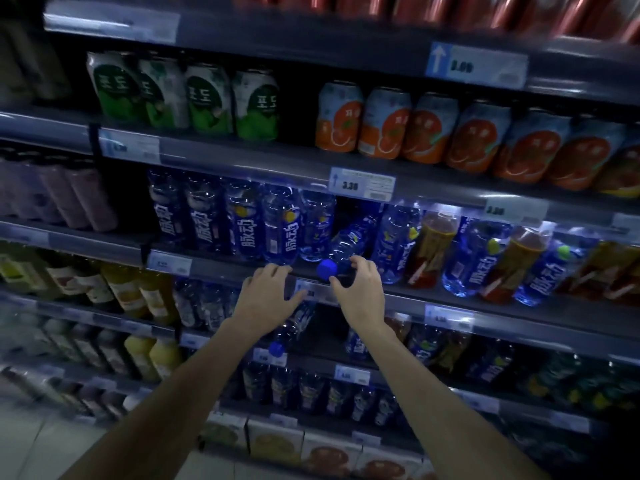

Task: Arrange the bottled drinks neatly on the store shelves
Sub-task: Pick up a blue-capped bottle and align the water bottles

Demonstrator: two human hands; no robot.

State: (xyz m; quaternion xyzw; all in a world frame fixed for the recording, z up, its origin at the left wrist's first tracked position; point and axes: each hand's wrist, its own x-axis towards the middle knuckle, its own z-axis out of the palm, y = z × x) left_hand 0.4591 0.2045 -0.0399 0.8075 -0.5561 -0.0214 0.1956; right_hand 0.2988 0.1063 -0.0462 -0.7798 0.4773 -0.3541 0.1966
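A blue bottle (346, 245) lies tipped over on the middle shelf (450, 299), its blue cap (327, 269) pointing toward me over the shelf edge. My right hand (360, 289) hovers at the cap with fingers spread, thumb just under it, not gripping. My left hand (266, 296) is open beside it, fingertips at the shelf edge. Upright blue bottles (242, 220) stand in a row to the left. Blue and amber bottles (436, 247) are mixed to the right. Another blue bottle (291, 327) lies tipped on the shelf below, under my left hand.
Green cans (194, 98) and orange cans (433, 129) fill the shelf above, red cans (485, 12) the top one. Yellow juice bottles (138, 296) stand lower left, dark bottles (311, 389) below, boxes (277, 445) at the bottom. Price tags (362, 185) line the shelf edges.
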